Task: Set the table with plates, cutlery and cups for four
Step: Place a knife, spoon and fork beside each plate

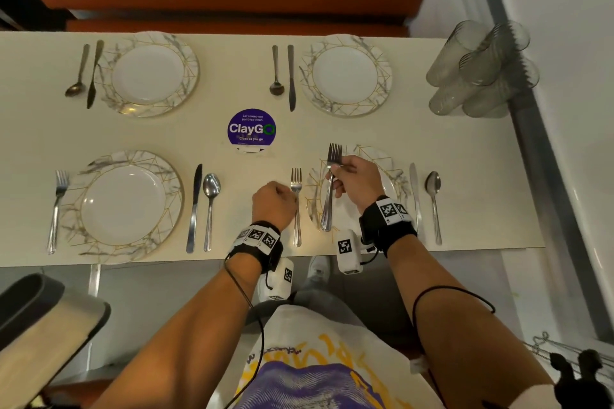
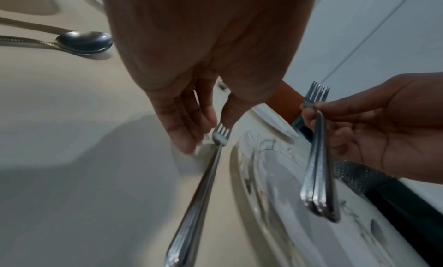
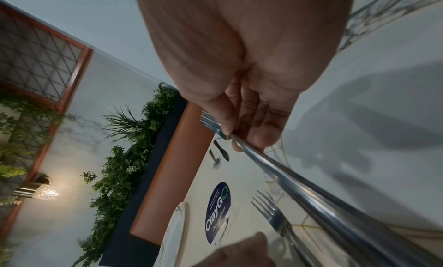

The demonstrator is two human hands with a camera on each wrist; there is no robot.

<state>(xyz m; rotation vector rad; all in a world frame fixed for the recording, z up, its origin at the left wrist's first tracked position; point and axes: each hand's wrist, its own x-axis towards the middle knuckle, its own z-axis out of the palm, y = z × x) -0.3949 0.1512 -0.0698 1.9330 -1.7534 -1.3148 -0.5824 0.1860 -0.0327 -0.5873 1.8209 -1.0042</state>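
Note:
On the cream table [image 1: 252,173] lie four marbled plates, each with a knife and a spoon. The near right plate [image 1: 312,209] has a knife [image 1: 414,192] and spoon [image 1: 434,199] on its right. A fork [image 1: 297,222] lies flat just left of it. My left hand [image 1: 286,196] pinches that fork [image 2: 203,185] at its head, fingers pointing down. My right hand [image 1: 342,173] grips a small bundle of forks [image 1: 327,206] near the tines, held above the plate; the handles [image 2: 317,176] hang toward me. The near left plate [image 1: 123,206] has its own fork [image 1: 57,209].
Several clear glasses [image 1: 481,70] stand clustered at the table's far right corner, by the wall. A round purple sticker [image 1: 252,127] marks the table's middle. The far plates [image 1: 153,73] [image 1: 347,75] have a spoon and knife on their left. An orange bench runs behind the table.

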